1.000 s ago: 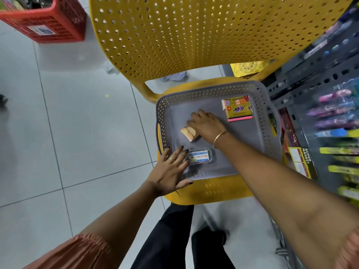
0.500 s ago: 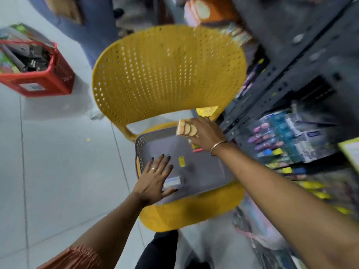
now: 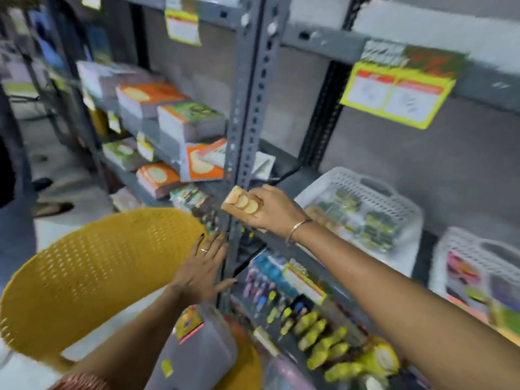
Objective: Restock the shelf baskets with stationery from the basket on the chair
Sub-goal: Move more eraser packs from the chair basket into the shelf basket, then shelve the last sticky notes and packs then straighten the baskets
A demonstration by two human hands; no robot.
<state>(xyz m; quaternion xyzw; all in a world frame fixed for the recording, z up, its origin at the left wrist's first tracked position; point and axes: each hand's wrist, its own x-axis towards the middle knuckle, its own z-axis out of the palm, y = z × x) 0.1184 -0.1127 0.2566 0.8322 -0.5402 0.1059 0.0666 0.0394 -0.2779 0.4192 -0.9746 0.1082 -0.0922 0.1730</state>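
Observation:
My right hand [image 3: 274,208] is raised in front of the shelf and grips a small tan pack with round pale discs [image 3: 241,203], just left of a white shelf basket [image 3: 365,190] holding several small packets. My left hand [image 3: 201,270] hovers open, fingers spread, above the grey basket [image 3: 197,358] that rests on the yellow chair [image 3: 84,266]. A yellow packet [image 3: 188,322] lies in the grey basket. A second white shelf basket [image 3: 478,257] stands at the far right with colourful items inside.
A grey metal shelf upright [image 3: 247,108] stands just behind my right hand. Stacks of orange and green notebooks [image 3: 180,122] fill the shelves on the left. Pens and yellow markers [image 3: 318,330] hang on the lower shelf. Yellow price tags [image 3: 394,91] hang above.
My right hand lifted the tan pack out of the grey basket and carried it up to the shelf. My left hand came off the basket rim. My view swung up from chair to shelf.

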